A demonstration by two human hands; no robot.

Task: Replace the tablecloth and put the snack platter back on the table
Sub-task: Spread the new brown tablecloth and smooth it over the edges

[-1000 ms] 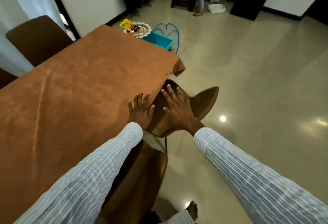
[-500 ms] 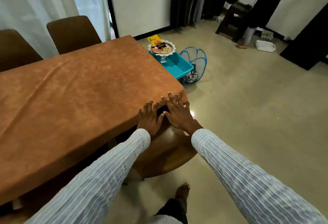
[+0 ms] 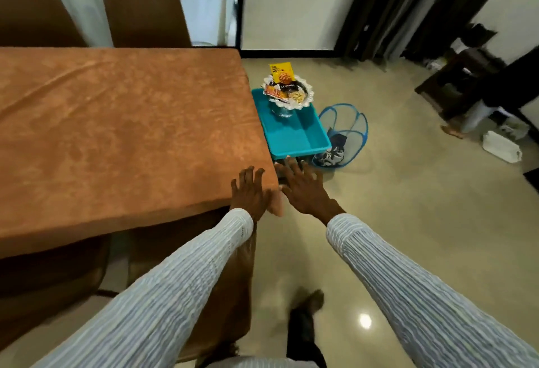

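Left hand lies flat, fingers spread, on the brown tablecloth corner; right hand hovers spread just beside it, while the snack platter, its yellow packet's lettering blurred, stands in a teal tray

Table fully covered by rust-brown tablecloth, cloth hanging over near edge and right end, a few soft creases on top. Left hand rests on the cloth at the near right corner. Glossy beige floor carries teal tray just beside table end, blue mesh basket next to it, white box farther right
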